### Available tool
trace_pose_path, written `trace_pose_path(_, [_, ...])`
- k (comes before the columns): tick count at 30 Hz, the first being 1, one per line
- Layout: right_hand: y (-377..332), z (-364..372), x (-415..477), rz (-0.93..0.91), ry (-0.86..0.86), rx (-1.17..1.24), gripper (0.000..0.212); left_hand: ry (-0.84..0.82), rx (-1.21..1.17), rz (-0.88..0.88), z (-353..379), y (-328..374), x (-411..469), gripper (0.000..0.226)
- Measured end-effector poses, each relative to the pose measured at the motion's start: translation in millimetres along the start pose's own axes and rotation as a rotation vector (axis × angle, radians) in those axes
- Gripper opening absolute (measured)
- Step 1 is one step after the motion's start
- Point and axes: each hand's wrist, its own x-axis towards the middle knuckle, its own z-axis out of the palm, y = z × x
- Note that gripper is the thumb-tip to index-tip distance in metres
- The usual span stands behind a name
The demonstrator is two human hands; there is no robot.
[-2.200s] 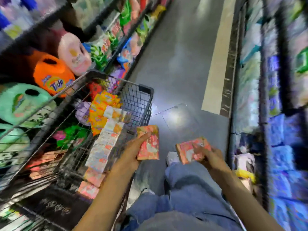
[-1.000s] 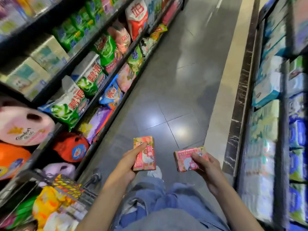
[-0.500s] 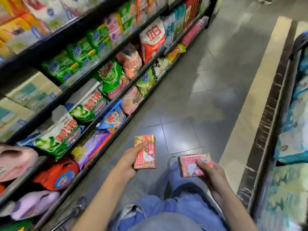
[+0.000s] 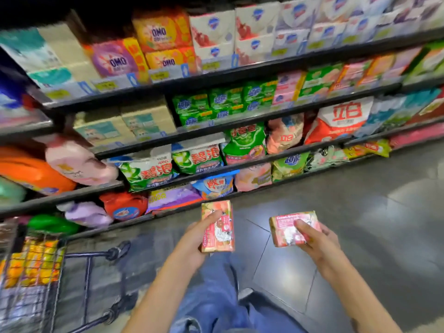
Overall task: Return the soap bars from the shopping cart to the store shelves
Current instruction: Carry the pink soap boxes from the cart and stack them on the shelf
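Pink and orange wrapping covers both soap bars I have hold of, low in the middle of the frame. My left hand [image 4: 192,239] is curled round the upright soap bar [image 4: 217,227], thumb laid across its printed front, the other fingers hidden behind it; the pack stands on its short end. My right hand [image 4: 317,243] pinches the tilted soap bar [image 4: 290,228] from its right edge, with my thumb on the face and my fingers under it, and this pack lies with its long side roughly level and leaning a little. The two bars are near each other but apart, both held over the grey tiled floor [image 4: 360,212] and above my blue jeans [image 4: 216,296].

The shopping cart [image 4: 31,272] sits in the lower left corner, well apart from my hands, its wire basket holding yellow and orange packets that are too blurred to name. The store shelves [image 4: 216,78] run across the upper half of the frame, slanting up to the right. On the top tier are OMO packs [image 4: 158,32]. On the tier below stand green soap packs [image 4: 223,102] with pink soap packs [image 4: 286,87] just beside them to the right. Lower tiers carry green and white detergent bags [image 4: 197,158], and an orange jug [image 4: 28,171] lies at the left edge.
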Motion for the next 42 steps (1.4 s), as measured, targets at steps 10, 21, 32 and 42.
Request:
trace_pose_path(10, [-122.9, 112.8, 85.5, -0.094, -0.227, 0.041, 0.025, 0.005, -0.029, 0.160, 54.5, 121.3, 40.8, 0.037])
trace_pose_path(21, [-302.2, 193.0, 82.4, -0.544, -0.503, 0.050, 0.093, -0.223, 0.306, 0.625, 124.4, 293.6, 1.0, 0.033])
trace_pose_path(32, [-450.2, 211.3, 62.7, -0.942, -0.532, -0.173, 0.040, -0.329, 0.780, 1.083, 210.9, 410.7, -72.5, 0.017])
trace_pose_path(42, [-518.4, 211.6, 115.9, -0.884, -0.478, -0.186, 0.042, 0.006, 1.268, 1.213, 284.7, 471.9, -56.2, 0.031])
